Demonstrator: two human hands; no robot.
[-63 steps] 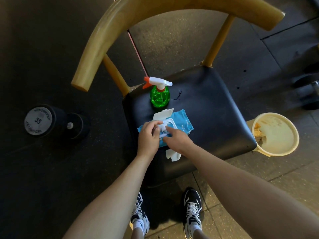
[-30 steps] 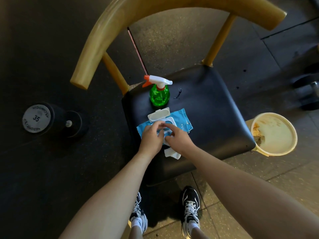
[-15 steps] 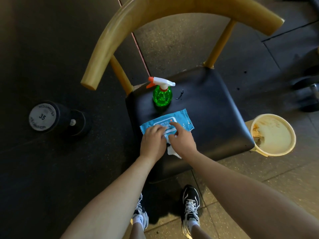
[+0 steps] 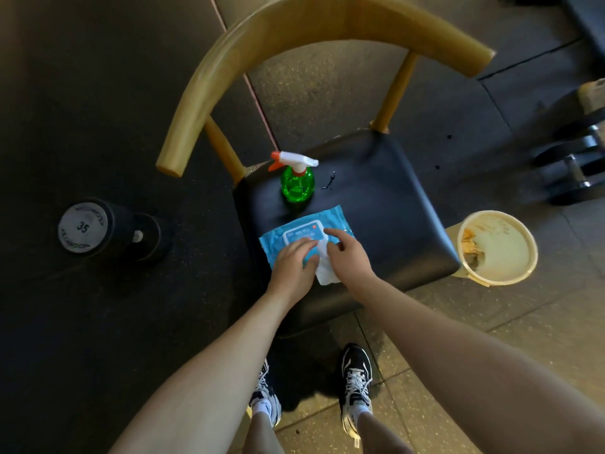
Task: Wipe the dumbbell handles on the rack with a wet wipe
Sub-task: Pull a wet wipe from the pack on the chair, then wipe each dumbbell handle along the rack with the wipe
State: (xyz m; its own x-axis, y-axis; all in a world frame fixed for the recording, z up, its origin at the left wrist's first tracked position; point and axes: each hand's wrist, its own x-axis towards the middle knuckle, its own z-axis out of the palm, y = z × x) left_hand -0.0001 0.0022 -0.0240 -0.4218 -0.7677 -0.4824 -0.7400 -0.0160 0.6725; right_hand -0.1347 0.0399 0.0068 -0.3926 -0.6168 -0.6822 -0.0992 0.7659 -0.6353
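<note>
Blue pack, lid now closed under flat left hand; wipe freed at 5 o'clock, ready for dumbbells; grip of right hand unclear.

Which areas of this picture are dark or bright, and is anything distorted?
Head view: the black rubber floor at left is deeply shadowed, yet the 35 on the black round dumbbell is readable; the tan tiled floor at right is warmly lit; the wide lens swells the forearms at the bottom.
</note>
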